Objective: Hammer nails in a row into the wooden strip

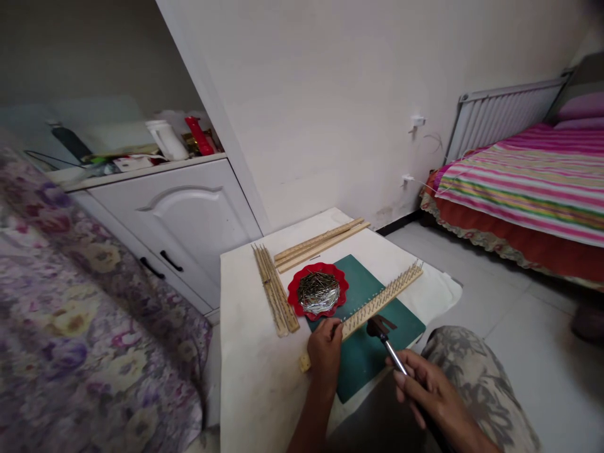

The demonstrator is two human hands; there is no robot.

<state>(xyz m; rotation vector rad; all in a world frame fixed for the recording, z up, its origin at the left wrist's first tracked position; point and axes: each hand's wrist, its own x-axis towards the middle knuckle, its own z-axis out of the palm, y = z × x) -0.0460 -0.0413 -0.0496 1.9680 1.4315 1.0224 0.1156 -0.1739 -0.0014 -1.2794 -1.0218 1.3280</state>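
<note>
A wooden strip (384, 301) bristling with rows of upright nails lies slantwise across a green mat (352, 371). My left hand (325, 346) is closed over the strip's near-left part, thumb and forefinger together; whether they pinch a nail is too small to tell. The strip's bare end pokes out left of that hand. In my right hand (425, 384) is a hammer (394, 358), gripped by its handle, its dark head just beside the strip and above the mat. Close to my left hand stands a red scalloped dish (293, 296) filled with dark and silvery nails (321, 292).
Several nail-studded wooden strips (276, 292) lie left of the dish, and more strips (321, 242) at the table's back. A pale cloth covers the low table (255, 390). Around it are a white cabinet (189, 220), a wall, a striped bed (528, 170) and a floral curtain (94, 314).
</note>
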